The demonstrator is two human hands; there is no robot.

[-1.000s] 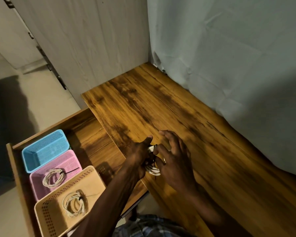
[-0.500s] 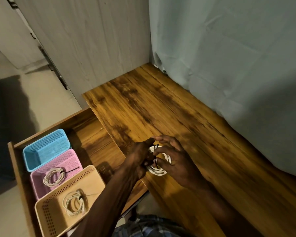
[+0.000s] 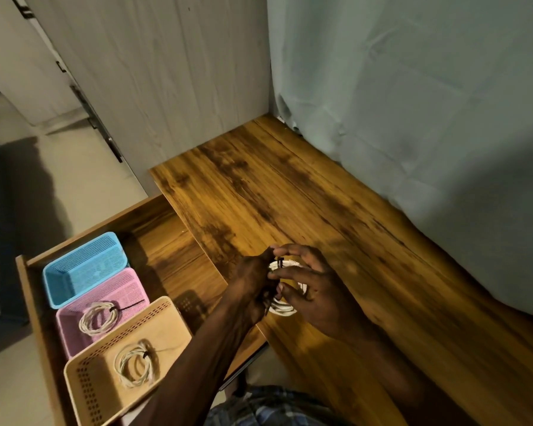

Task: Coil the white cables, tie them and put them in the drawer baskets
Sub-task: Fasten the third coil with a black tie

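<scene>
Unmoved, coil (image 3: 285, 307) sits between fingers (image 3: 290, 272).

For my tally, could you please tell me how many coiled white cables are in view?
3: one in the pink basket, one in the beige basket, one held in both hands over the desk. None visible elsewhere.

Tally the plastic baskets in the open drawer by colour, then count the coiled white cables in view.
Blue plastic basket: 1
Pink plastic basket: 1
Beige plastic basket: 1
Coiled white cables: 3
Total: 6
</scene>
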